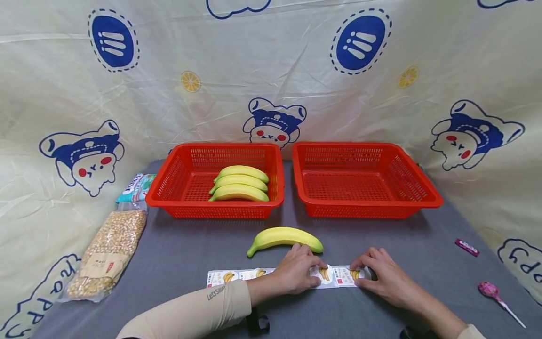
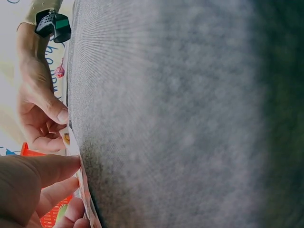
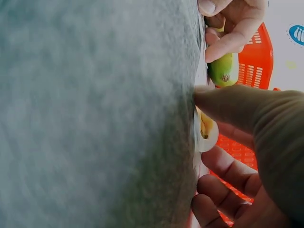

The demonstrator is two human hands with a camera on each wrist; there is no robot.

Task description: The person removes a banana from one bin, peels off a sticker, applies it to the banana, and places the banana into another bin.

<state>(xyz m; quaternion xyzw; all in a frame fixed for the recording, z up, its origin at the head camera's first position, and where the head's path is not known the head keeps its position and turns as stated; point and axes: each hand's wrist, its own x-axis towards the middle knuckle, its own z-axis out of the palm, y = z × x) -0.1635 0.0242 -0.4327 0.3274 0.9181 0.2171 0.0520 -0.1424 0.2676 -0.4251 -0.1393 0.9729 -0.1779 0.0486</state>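
A strip of banana stickers (image 1: 337,277) lies across the grey cloth. My left hand (image 1: 297,269) holds it down near its middle, thumb and fingertips at its edges and the forearm over part of it. At the right end my right hand (image 1: 383,278) pinches a round banana sticker (image 3: 207,132), which stands partly raised from its backing in the right wrist view. Just behind the left fingers lies a single banana (image 1: 284,238). Three more bananas (image 1: 239,183) rest in the left red basket (image 1: 216,211).
A second red basket (image 1: 368,211) stands back right. On the left lie a bag of yellow kernels (image 1: 107,254) and a turquoise packet (image 1: 135,187). A small purple candy (image 1: 467,247) and a wrapped lollipop (image 1: 490,290) are at the right. Printed sheeting (image 1: 271,70) hangs behind.
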